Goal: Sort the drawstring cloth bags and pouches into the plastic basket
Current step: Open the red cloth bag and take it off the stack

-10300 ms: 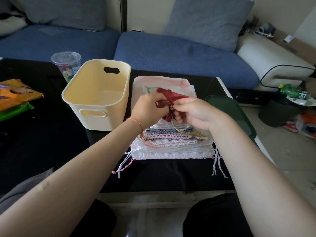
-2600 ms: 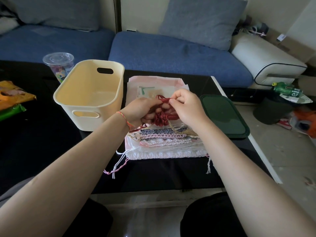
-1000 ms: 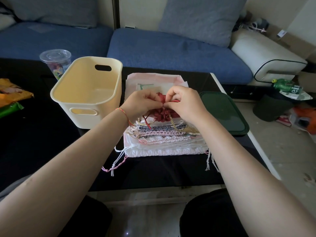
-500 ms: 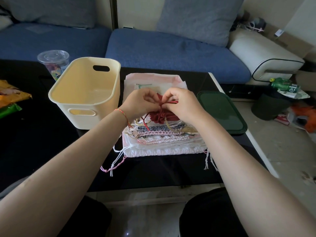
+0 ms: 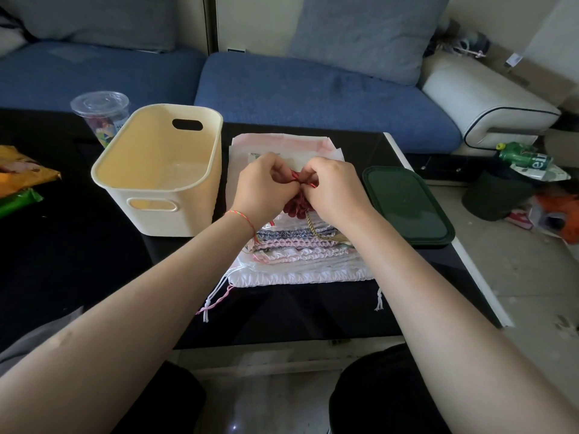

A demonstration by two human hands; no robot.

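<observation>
Nearest the table edge, a stack of pale pouches [image 5: 300,264], cords dangling off the front. Just above it, left hand [image 5: 263,191] and right hand [image 5: 333,191] both pinching the red drawstring of a bunched-up red pouch [image 5: 296,208]. Left of that, cream plastic basket [image 5: 156,170], nothing inside. Green lid [image 5: 407,205] on the right.

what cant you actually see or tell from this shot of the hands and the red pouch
- Head view: most of the red pouch is covered by the left hand and right hand; each grip on its cord is hidden.
- Head view: how many bags the stack of bags holds; they overlap and the forearms cross them.
- Head view: the plastic cup, partly behind the plastic basket; contents too small.
- Head view: the snack packets, cut by the left edge.
</observation>
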